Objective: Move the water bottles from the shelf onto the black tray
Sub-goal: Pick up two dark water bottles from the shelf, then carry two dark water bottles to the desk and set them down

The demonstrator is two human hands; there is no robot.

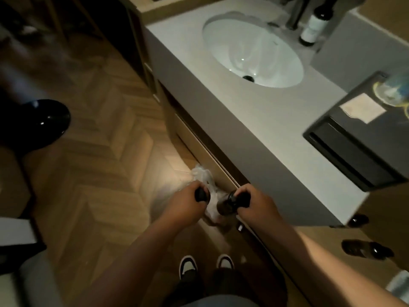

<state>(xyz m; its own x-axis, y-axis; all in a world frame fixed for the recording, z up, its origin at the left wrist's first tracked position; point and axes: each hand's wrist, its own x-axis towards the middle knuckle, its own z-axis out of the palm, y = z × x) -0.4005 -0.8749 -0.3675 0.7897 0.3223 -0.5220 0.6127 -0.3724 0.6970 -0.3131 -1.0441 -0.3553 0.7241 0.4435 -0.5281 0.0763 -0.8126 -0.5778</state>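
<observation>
Now we have a bottle in each grip, both held low in front of the vanity, just below the bench (254,120) edge. Our left hand (183,207) is curled round the black cap end of one water bottle (201,194); most of that bottle is hidden under the hand, so we cannot tell how its body points. Our right hand (256,207) wraps the neck of a second, brown bottle (228,203), whose long axis runs out to the left of the hand, roughly level, with its body towards the crumpled clear plastic (204,176) near the floor.

The black tray (363,138) sits on the bench up and to the right of both hands, well apart from them and higher. Our right hand is the nearer one, so we judge its bottle should go first: lift, swing right over the bench edge, and turn the bottle upright before setting it down. More dark bottles (365,249) lie on the shelf at the lower right, beneath the bench.
</observation>
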